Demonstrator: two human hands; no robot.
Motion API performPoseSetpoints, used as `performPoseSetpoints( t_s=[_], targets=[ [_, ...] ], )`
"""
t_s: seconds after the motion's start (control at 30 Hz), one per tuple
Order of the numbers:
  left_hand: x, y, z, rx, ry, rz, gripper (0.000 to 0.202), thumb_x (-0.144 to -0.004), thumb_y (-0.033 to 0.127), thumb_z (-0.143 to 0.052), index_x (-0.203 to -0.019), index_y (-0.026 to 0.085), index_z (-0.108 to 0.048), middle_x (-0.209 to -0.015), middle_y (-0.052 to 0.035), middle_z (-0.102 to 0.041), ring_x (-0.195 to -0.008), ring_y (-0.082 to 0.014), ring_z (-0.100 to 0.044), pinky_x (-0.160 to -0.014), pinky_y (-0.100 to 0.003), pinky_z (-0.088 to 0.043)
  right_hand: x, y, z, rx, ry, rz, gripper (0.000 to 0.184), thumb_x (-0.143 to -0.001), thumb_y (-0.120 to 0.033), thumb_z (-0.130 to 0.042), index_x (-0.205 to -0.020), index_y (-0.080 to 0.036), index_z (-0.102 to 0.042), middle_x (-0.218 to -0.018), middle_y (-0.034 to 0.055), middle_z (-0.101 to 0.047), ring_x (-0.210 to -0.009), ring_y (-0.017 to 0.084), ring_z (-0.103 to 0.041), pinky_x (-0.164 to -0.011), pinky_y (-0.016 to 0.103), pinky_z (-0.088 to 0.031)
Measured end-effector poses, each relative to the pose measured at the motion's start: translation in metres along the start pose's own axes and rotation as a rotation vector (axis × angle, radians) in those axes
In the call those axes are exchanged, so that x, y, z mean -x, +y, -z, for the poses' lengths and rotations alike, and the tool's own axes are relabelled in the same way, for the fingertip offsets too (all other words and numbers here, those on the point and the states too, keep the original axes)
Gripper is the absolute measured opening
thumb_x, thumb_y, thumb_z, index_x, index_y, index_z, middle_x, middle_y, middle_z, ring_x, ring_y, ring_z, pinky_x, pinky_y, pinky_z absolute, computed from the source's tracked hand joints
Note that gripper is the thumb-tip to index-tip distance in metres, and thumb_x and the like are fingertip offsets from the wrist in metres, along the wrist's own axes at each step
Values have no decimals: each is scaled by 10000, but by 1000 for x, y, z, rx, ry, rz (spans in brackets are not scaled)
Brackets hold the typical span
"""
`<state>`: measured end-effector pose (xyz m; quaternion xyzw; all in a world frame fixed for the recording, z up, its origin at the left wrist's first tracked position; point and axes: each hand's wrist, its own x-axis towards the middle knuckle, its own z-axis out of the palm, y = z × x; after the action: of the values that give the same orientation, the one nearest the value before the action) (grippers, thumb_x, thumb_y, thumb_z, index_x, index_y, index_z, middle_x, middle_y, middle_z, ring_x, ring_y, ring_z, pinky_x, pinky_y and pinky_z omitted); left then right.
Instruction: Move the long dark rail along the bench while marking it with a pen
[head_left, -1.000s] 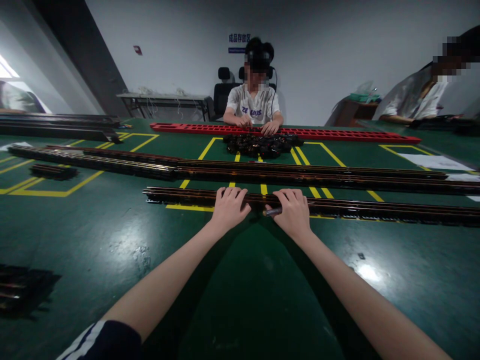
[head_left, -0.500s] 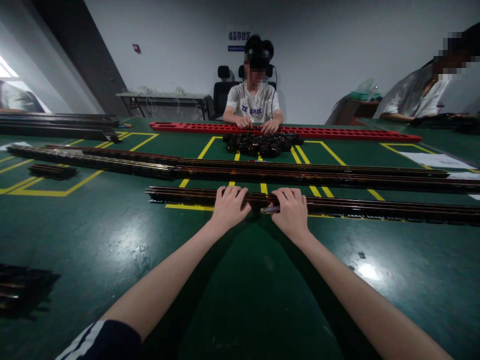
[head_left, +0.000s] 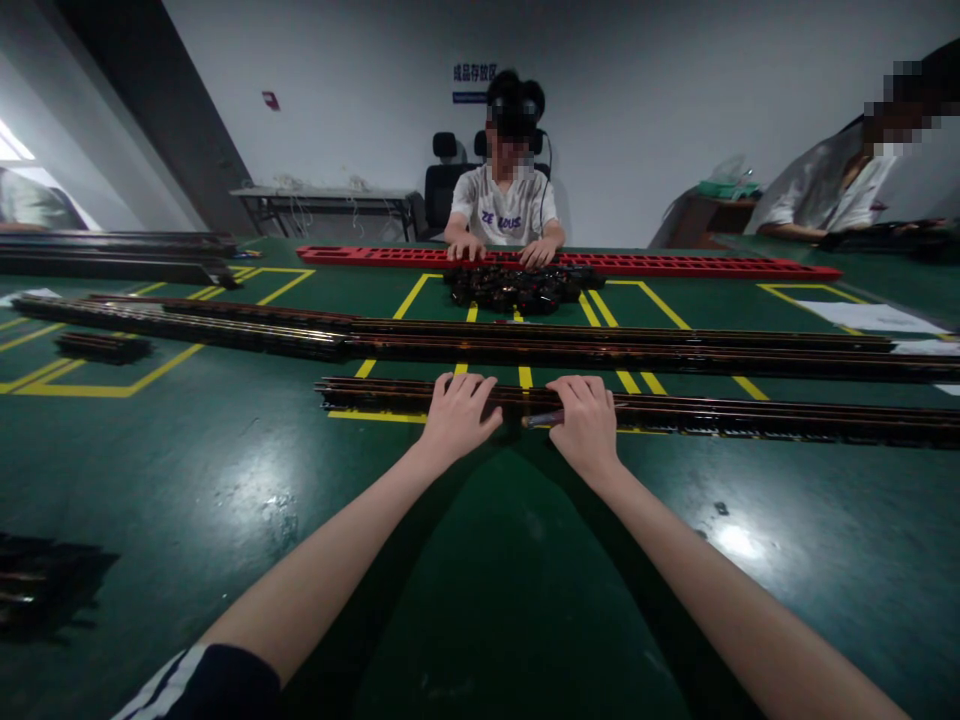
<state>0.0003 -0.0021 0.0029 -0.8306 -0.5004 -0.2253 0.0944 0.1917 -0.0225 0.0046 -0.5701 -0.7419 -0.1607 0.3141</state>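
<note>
black bars (head_left: 637, 345) lie beyond the fingers (head_left: 463, 388); red rack (head_left: 652, 264) farther.

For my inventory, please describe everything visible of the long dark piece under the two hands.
The long dark piece looks glossy and lengthwise-ridged, with brownish lines; material unclear. It lies across the green table, left end showing, right end out of view. The left hand and right hand rest on it.

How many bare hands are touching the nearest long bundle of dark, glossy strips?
2 on the bundle: the wearer's left hand and, to its right, the right hand, which also holds a slim cylindrical tool. None seems hidden.
</note>
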Motion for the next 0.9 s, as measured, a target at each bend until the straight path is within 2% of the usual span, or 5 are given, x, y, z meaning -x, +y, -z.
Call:
performPoseSetpoints(
  t_s=[0.2, 0.47, 0.6, 0.9],
  targets=[
    [1, 0, 0, 16, -2, 2, 418, -912, 378, -391, -1220, 149, -557, -1177, -114, -630, -1112, -257, -551, -1037, -480, -338, 0, 1, 1, -26, 6, 28, 318, -665, -52, -521, -956, -91, -643, -969, 140, -654, -949, 277, -498, -768, 385, -415],
    [1, -1, 0, 27, 3, 5, 392, -896, 347, -417, -1212, 166, -563, -1183, -108, -628, -1114, -258, -546, -1031, -475, -341, 0, 0, 1, -29, 0, 68, 252, -795, -228, -526, -991, -130, -652, -995, 135, -652, -973, 280, -501, -792, 395, -414],
    [1, -1, 0, 29, 6, 7, 385, -898, 325, -400, -1212, 173, -562, -1181, -102, -628, -1117, -249, -545, -1040, -463, -330, 0, 0, -1, 15, -17, 53, 295, -825, -328, -545, -1011, -126, -651, -1022, 138, -651, -979, 285, -494, -801, 400, -400],
    [0, 1, 2, 10, 0, 14, 394, -888, 301, -386, -1203, 153, -571, -1164, -111, -633, -1101, -251, -548, -1027, -459, -337, -1, -4, -1, 40, -29, 34, 266, -801, -262, -552, -988, -104, -654, -1009, 133, -650, -968, 278, -487, -787, 384, -390]
  ],
)
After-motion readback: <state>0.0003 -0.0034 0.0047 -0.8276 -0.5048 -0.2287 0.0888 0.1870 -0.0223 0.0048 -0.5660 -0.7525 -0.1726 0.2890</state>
